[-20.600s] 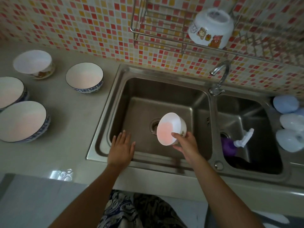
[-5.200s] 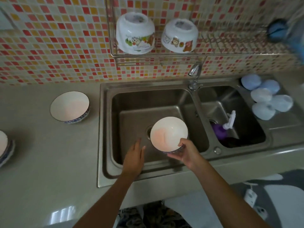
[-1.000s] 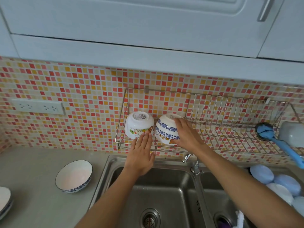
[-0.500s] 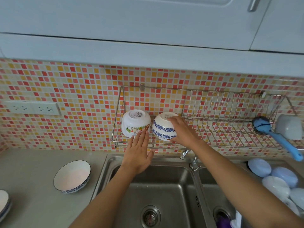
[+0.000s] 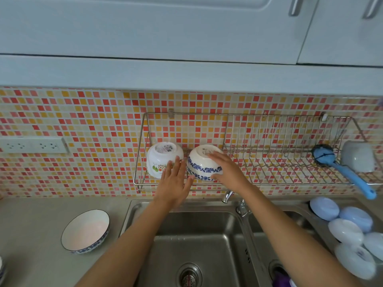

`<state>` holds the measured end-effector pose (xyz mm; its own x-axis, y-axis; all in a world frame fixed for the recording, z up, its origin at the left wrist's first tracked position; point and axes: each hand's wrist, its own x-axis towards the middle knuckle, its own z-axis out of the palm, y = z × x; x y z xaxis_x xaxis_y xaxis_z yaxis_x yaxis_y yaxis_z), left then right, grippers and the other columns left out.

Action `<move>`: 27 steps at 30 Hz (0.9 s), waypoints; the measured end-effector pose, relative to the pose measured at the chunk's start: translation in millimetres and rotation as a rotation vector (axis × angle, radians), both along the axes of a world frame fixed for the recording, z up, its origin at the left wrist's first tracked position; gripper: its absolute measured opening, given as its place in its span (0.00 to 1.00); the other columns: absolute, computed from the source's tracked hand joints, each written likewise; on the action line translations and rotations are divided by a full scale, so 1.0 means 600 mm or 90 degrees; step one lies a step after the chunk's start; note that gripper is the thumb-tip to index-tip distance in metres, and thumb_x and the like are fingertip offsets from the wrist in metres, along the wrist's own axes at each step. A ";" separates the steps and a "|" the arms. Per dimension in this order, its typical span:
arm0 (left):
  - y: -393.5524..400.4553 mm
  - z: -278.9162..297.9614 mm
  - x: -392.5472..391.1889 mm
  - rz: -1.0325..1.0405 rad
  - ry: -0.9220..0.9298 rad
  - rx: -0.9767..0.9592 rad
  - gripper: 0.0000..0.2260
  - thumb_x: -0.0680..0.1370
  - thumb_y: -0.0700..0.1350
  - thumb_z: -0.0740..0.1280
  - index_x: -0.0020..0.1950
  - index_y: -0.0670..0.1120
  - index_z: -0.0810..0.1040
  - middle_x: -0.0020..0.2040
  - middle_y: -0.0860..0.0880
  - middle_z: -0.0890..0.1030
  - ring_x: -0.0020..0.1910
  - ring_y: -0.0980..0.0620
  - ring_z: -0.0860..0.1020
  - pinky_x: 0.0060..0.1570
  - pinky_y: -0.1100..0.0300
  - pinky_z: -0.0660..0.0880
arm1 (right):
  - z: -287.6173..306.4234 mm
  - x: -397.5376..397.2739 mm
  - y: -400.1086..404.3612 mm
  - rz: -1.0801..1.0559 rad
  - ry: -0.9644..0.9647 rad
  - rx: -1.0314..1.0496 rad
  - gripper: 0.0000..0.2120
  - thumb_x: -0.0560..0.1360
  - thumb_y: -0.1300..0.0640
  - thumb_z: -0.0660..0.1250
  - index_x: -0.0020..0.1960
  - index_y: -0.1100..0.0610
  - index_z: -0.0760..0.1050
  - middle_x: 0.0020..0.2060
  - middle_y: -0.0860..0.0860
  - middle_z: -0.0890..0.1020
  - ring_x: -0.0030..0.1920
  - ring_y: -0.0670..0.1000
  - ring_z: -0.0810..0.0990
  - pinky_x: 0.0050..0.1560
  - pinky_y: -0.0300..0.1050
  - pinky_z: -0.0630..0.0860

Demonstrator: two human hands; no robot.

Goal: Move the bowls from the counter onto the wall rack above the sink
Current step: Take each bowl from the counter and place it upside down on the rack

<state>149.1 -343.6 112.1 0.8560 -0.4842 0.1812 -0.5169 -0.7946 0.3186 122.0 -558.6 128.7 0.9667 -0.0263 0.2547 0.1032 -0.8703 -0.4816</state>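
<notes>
A wire wall rack (image 5: 269, 179) hangs on the tiled wall above the sink. Upside down at its left end sits a white cartoon-print bowl (image 5: 160, 158). Right of it is a blue-patterned white bowl (image 5: 202, 166), also upside down; it hides an earlier white bowl beneath it. My right hand (image 5: 226, 169) grips this blue-patterned bowl from the right, fingers over its base. My left hand (image 5: 174, 183) is open, fingers spread, in front of the gap between the two bowls. Another blue-rimmed bowl (image 5: 86, 230) stands upright on the counter, left of the sink.
A blue dish brush (image 5: 339, 168) and a grey cup (image 5: 358, 156) sit at the rack's right end. Below are a double steel sink (image 5: 207, 241) with a tap (image 5: 228, 196), and several pale round lids (image 5: 348, 230) at the right. Cabinets hang overhead.
My right hand has settled the blue-patterned bowl lower onto the rack, over the bowl that stood there. My left hand has risen slightly toward the rack.
</notes>
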 end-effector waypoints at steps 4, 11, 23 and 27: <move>-0.011 0.001 0.010 -0.040 -0.030 0.020 0.29 0.80 0.61 0.43 0.77 0.49 0.38 0.77 0.50 0.38 0.75 0.51 0.34 0.71 0.55 0.35 | -0.005 -0.008 0.009 -0.053 -0.002 -0.036 0.32 0.79 0.57 0.65 0.79 0.48 0.55 0.79 0.48 0.53 0.78 0.52 0.54 0.75 0.53 0.58; -0.047 0.001 0.017 -0.096 -0.030 0.081 0.28 0.81 0.59 0.40 0.77 0.49 0.41 0.78 0.49 0.42 0.76 0.52 0.38 0.74 0.52 0.36 | -0.034 -0.036 0.042 -0.124 -0.008 -0.258 0.37 0.77 0.35 0.34 0.80 0.54 0.45 0.79 0.55 0.49 0.78 0.53 0.52 0.66 0.54 0.73; 0.003 0.004 0.033 0.022 -0.104 0.045 0.33 0.75 0.62 0.31 0.76 0.48 0.36 0.77 0.50 0.36 0.74 0.51 0.33 0.73 0.53 0.33 | -0.034 -0.023 0.047 -0.196 0.053 -0.218 0.36 0.80 0.36 0.41 0.79 0.56 0.35 0.79 0.56 0.40 0.79 0.55 0.42 0.77 0.58 0.47; 0.055 -0.006 0.034 0.069 -0.073 0.026 0.35 0.73 0.63 0.30 0.76 0.46 0.35 0.76 0.49 0.35 0.74 0.49 0.34 0.74 0.51 0.36 | -0.029 -0.027 0.048 -0.167 0.036 -0.248 0.32 0.81 0.38 0.40 0.78 0.49 0.33 0.78 0.51 0.38 0.79 0.55 0.41 0.77 0.59 0.46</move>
